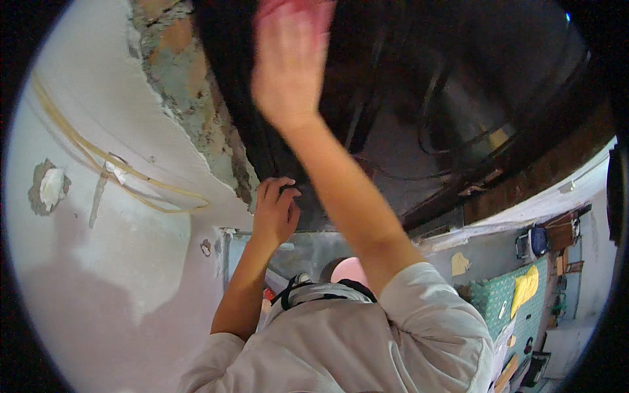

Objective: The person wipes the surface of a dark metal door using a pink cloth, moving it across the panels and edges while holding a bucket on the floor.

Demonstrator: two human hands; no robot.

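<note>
My right hand point(290, 73) reaches to the top of the view and presses a pink-red cloth point(295, 17) against a dark, glossy panel, probably window glass point(398, 127). Motion blurs the hand and cloth. Lower down, my left hand point(275, 206) has its fingers curled and slightly apart, with nothing visible in it. It rests at or close to the lower left edge of the dark panel, beside a strip of broken plaster and bare masonry point(191, 93). Whether its fingertips touch the frame cannot be told. Faint reflections show in the dark surface.
Along the white plastered wall point(162, 265) on the left hangs a loose yellow cable point(123, 167). White material fills a rough hole point(51, 187) there. Below right, a green patterned cloth point(486, 299) carries a yellow cloth point(525, 290). A round pink surface point(350, 271) shows beneath me.
</note>
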